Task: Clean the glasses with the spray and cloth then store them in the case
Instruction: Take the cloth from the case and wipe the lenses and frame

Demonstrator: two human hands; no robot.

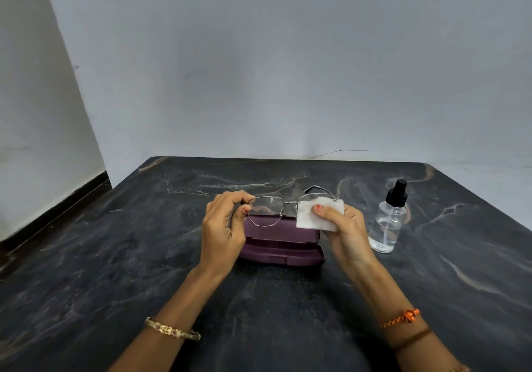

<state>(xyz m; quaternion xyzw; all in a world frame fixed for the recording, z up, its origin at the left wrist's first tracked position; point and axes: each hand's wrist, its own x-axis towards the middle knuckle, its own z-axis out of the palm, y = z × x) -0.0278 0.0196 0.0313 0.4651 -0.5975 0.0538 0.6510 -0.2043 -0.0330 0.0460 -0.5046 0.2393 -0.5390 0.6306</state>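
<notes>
Thin metal-framed glasses [266, 212] are held up above the purple case [283, 249], which lies shut on the dark table. My left hand [223, 227] pinches the frame at its left corner. My right hand [344, 232] presses a white cloth [315, 213] over the right lens, thumb on the front of the cloth. The cloth hides most of that lens. A clear spray bottle [388, 222] with a black nozzle stands upright to the right of my right hand.
The dark marble table [115, 256] runs to a pale wall at the back. Its left edge drops to the floor beside a dark skirting board [54, 213]. Bracelets sit on both wrists.
</notes>
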